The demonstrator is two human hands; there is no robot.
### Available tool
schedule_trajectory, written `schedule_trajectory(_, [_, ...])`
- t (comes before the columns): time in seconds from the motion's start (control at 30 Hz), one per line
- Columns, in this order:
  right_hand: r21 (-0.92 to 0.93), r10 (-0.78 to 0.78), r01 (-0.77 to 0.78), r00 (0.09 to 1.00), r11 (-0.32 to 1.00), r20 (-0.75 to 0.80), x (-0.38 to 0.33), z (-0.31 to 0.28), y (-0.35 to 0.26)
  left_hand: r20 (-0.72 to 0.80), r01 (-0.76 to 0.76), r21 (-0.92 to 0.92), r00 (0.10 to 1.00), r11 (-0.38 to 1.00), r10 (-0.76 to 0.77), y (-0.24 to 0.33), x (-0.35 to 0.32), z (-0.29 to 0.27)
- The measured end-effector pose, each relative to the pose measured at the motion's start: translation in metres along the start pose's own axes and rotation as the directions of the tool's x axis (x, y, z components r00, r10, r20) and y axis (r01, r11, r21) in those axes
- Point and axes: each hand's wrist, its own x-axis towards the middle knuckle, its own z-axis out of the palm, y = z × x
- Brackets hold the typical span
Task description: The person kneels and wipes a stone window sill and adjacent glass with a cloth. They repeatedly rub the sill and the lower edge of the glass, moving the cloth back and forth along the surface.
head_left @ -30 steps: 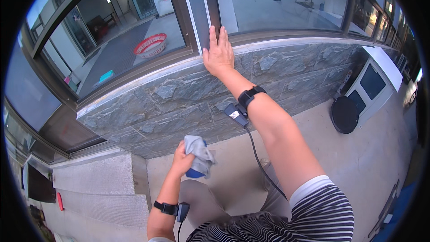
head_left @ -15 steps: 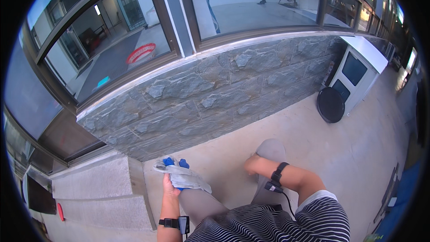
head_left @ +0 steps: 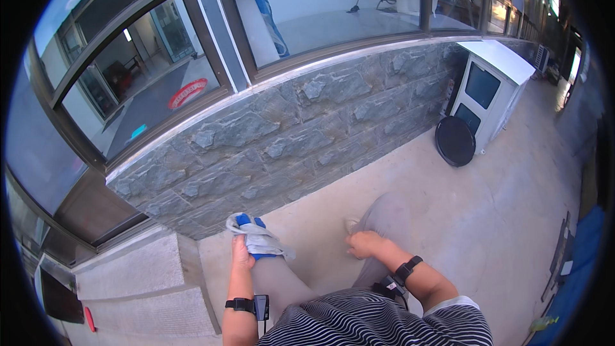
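Note:
My left hand (head_left: 241,254) is closed around a bundle of grey and blue fabric that looks like work gloves (head_left: 259,241). The bundle is held above my left thigh, its blue parts sticking out at the top and underneath. My right hand (head_left: 364,245) hangs beside my right knee with no object seen in it. Its thumb and loosely bent fingers stand apart, though the palm side is hidden. A black strap with a small device is on each forearm. The pale tip of a shoe (head_left: 350,223) shows just beyond the right hand.
A grey stone wall (head_left: 282,125) under windows runs across in front. A white cabinet (head_left: 490,93) stands against it at the right, with a round black disc (head_left: 455,141) leaning on it. Concrete steps (head_left: 144,282) lie at the left, with a red object (head_left: 89,319) nearby.
The view has shifted along the wall, and the cabinet and disc now appear farther left. My right hand has come down and turned; the left still grips the bundle.

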Motion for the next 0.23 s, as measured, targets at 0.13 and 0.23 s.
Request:
schedule_trajectory(0.13, [0.140,-0.036,0.047,0.996,0.989,-0.080,-0.010,0.006,-0.005,-0.018,-0.080,0.087,0.997,0.993,0.082,-0.009,-0.004,0.012])
schedule_trajectory(0.23, [-0.103,0.060,-0.043,0.984,0.994,0.166,-0.008,0.016,0.002,0.061,-0.119,0.190,0.992,0.975,0.109,-0.015,0.000,0.017])
